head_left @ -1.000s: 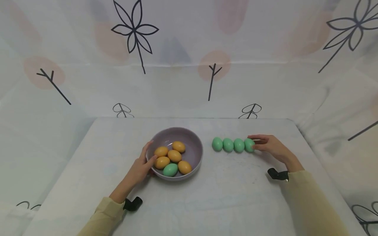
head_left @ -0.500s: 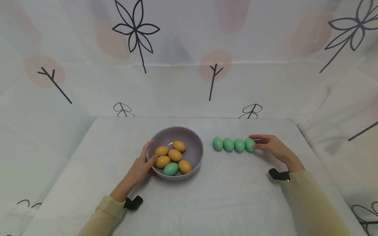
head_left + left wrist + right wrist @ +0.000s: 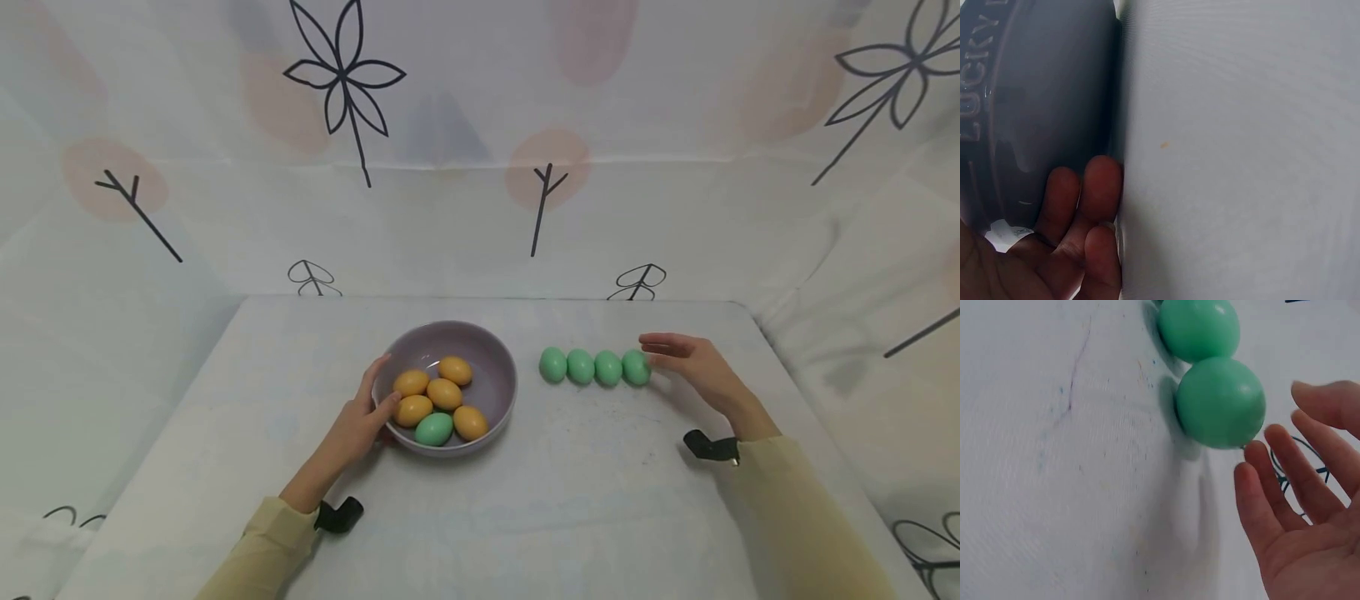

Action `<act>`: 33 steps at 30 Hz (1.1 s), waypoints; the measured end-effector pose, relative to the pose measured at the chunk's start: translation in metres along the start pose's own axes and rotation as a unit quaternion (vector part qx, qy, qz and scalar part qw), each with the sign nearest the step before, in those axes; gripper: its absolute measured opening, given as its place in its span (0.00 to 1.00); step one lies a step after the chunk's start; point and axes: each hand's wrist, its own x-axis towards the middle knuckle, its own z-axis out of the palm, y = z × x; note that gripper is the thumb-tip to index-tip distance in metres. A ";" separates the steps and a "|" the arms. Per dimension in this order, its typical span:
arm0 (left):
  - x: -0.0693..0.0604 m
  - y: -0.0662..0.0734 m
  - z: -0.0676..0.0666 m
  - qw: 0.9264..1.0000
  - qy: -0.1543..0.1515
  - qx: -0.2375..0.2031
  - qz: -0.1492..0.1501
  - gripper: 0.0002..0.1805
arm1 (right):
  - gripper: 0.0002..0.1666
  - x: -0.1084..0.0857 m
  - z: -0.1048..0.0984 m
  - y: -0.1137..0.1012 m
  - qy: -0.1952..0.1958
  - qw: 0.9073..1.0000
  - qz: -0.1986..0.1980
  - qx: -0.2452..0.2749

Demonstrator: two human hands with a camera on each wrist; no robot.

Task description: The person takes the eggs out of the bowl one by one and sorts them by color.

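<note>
Green eggs (image 3: 608, 368), four, set side by side in a straight row on the white tabletop (image 3: 480, 525), right of the bowl (image 3: 498, 375) and apart from it; the two at the right end touch in the right wrist view. Bowl: mauve, glossy, raised lettering on its outer wall, resting on the tabletop. Contents: five yellow eggs (image 3: 444, 394) and one further green egg (image 3: 433, 429), the latter lying toward the near side. Left hand (image 3: 358, 425): grips the bowl at its left, thumb over the rim, fingers against the outside. Right hand (image 3: 699, 371): fingers spread and lightly bent, pinching nothing, just beside the rightmost egg (image 3: 636, 367); whether a fingertip touches it cannot be told. Condition of the work, by judgement: the row of four looks settled, closely and evenly laid, with no egg in either grip. Outstanding: the single green egg in the bowl has no place in that row, and no yellow egg lies outside the bowl, so the colours appear parted save for that piece. Whether the six in the bowl remain to be handled cannot be settled from these views.
</note>
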 end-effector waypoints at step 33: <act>0.000 0.005 -0.002 1.000 -0.010 -0.008 -0.002 0.35 | 0.20 0.031 0.116 -0.145 -0.211 0.963 -0.165 0.035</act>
